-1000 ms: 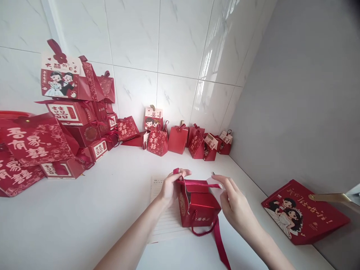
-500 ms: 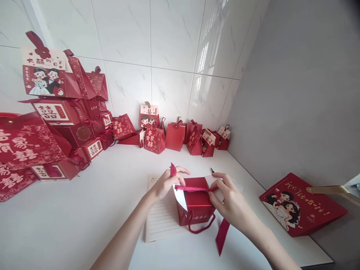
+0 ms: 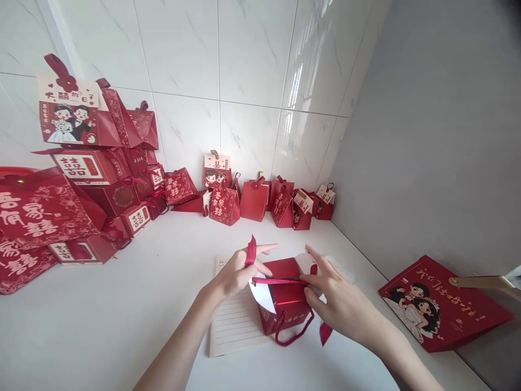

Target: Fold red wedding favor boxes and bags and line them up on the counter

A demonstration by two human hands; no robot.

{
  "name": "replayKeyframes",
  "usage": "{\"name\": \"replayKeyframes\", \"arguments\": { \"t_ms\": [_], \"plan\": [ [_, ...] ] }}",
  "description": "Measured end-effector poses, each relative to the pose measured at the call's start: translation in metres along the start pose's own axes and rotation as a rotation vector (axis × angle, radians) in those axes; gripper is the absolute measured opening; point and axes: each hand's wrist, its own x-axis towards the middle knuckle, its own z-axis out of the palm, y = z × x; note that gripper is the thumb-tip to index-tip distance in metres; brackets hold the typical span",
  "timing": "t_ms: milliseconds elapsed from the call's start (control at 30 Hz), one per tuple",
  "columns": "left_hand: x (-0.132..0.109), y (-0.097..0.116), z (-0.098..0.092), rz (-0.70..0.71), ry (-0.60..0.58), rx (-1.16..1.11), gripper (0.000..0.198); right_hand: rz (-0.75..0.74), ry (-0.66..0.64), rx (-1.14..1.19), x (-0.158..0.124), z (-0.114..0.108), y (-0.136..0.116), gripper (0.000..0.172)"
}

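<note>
A small red gift box (image 3: 290,293) with a twisted red cord handle (image 3: 293,341) stands in front of me. White inner flaps open at its left and right ends. A dark red ribbon (image 3: 279,281) runs across the box top, threaded through the left flap (image 3: 262,293). My left hand (image 3: 236,273) is closed on the ribbon at the left, a loose end sticking up between its fingers. My right hand (image 3: 336,293) grips the ribbon near the right flap, with one finger stretched out. Its palm side is hidden, and a ribbon tail hangs below it.
Under the box lies a lined notebook (image 3: 236,331). Stacked red wedding gift boxes (image 3: 108,165) rise at the left. Several small red boxes (image 3: 254,201) line the tiled wall. A red printed bag (image 3: 443,304) with a gold strap stands at the right by the grey wall.
The right hand has spread its fingers more over the right flap, and the hanging ribbon tail shows shorter. The left flap leans further over the box. The view has shifted slightly.
</note>
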Motion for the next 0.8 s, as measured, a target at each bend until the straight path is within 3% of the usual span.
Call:
{"name": "replayKeyframes", "arguments": {
  "t_ms": [200,333,567,800],
  "plan": [
    [0.0,-0.006,0.002,-0.052,0.022,-0.062,0.054,0.039,-0.007,0.1,-0.001,0.006,0.002,0.029],
    [0.0,-0.005,0.003,-0.095,0.003,-0.087,0.058,0.055,0.041,0.294,-0.002,0.01,0.01,0.015],
    [-0.001,0.002,0.009,-0.067,0.057,-0.223,0.067,-0.081,0.104,0.428,-0.027,0.01,0.021,0.015],
    [-0.005,0.006,0.019,0.129,0.07,-0.143,0.075,-0.261,0.302,0.426,-0.057,0.023,0.007,0.019]
  ]
}}
